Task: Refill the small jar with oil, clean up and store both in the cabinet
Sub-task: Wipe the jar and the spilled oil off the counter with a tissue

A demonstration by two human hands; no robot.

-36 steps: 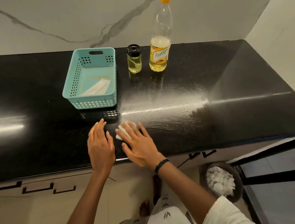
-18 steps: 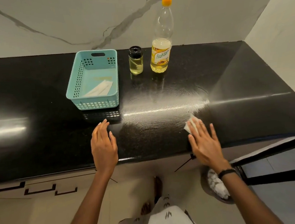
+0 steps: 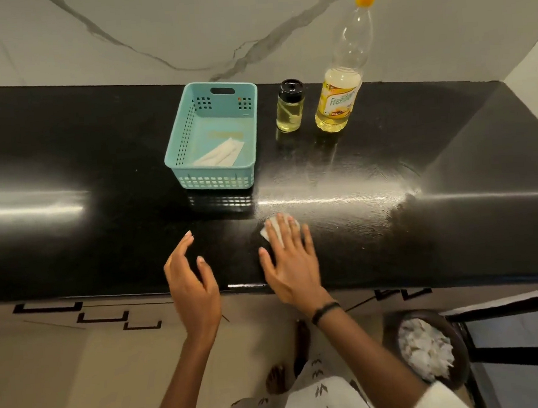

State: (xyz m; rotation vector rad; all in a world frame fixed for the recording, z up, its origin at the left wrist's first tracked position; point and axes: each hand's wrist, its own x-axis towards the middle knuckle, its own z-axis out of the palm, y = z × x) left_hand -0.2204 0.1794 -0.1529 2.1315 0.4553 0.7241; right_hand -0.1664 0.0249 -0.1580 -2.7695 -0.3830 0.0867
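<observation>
Right hand [image 3: 290,260], fingers flat on a white tissue [image 3: 271,227] pressed to the black surface [image 3: 72,251], had swept back from the right edge to the near middle, so wiping went on and, I judged, storing had not begun; my left hand [image 3: 191,282] had lifted off the surface, open and holding nothing. At the back stood the capped small jar [image 3: 289,107], filled, just beside the oil bottle [image 3: 341,79], right of a teal basket [image 3: 179,146]; nothing blocked my stroke.
</observation>
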